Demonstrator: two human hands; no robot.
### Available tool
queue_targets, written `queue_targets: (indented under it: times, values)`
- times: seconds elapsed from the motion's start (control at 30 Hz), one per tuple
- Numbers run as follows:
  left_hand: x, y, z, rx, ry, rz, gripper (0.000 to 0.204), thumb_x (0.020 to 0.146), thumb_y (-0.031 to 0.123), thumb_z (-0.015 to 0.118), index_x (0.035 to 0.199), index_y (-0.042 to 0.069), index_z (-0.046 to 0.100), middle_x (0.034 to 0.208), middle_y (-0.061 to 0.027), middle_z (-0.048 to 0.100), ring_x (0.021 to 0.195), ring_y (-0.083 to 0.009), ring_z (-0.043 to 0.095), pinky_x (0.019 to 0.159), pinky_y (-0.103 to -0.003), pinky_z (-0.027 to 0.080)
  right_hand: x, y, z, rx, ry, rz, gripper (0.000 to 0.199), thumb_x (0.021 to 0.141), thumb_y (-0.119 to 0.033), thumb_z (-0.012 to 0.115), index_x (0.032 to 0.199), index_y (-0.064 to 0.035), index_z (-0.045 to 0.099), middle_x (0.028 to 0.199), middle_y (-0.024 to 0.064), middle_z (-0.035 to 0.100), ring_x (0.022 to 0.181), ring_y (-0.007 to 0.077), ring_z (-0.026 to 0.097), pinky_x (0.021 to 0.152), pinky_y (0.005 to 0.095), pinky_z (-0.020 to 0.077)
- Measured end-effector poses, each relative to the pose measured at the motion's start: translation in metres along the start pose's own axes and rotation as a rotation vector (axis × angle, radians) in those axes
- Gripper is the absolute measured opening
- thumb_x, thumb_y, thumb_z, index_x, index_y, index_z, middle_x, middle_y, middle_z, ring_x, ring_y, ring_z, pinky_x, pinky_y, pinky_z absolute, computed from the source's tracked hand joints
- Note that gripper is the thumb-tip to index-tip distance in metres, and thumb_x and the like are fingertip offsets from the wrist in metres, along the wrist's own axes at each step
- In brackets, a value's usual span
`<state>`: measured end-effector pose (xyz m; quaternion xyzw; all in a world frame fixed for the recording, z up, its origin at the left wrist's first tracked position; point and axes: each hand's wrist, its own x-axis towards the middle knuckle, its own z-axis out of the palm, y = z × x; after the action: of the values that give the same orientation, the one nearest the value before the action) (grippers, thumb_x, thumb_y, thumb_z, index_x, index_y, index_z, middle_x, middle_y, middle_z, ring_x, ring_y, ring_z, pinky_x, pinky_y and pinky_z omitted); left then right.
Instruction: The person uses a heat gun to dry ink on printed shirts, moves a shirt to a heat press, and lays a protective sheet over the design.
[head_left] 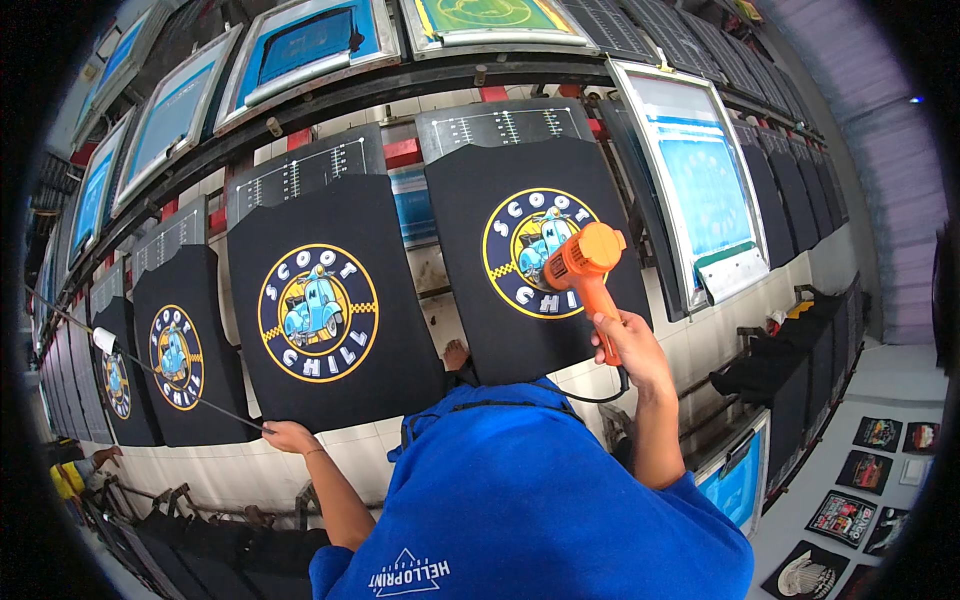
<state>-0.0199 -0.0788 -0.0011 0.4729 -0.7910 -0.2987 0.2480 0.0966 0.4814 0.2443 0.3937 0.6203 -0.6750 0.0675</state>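
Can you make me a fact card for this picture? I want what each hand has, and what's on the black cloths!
Left hand: holds one end of a thin dark stick or cord; I can't tell which
Right hand: grips an orange heat gun by its handle
Nozzle points at: the round print on the right-hand black cloth
Picture on the print: a light-blue scooter
Cloths with this print: four
Right of that cloth: a framed blue screen
Person's top: blue
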Motion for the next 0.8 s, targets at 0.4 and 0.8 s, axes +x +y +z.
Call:
queue_targets:
  times: [0.4, 0.8]
  values:
    - [0.008, -0.008, 0.003, -0.051, -0.016, 0.002, 0.047, 0.1, 0.031, 0.038, 0.116, -0.011, 0.054, 0.114, -0.031, 0.057, 0.104, -0.0448, 0.054, 0.093, -0.046, 0.04, 0.003, -0.001, 0.016, -0.084, -0.034, -0.017, 0.029, 0.094, -0.027, 0.059, 0.103, 0.0004, 0.058, 0.072, 0.0035, 0.057, 0.05, 0.0101, 0.054, 0.049, 0.0224, 0.0449]
    - [0.007, -0.007, 0.001, -0.047, -0.021, -0.012, 0.048, 0.101, 0.031, 0.036, 0.116, -0.01, 0.055, 0.115, -0.0318, 0.057, 0.105, -0.0456, 0.053, 0.094, -0.047, 0.04, 0.012, -0.003, 0.018, -0.073, -0.087, -0.033, 0.026, 0.093, -0.026, 0.06, 0.097, -0.0002, 0.059, 0.071, 0.0018, 0.058, 0.051, 0.0085, 0.055, 0.048, 0.022, 0.0461]
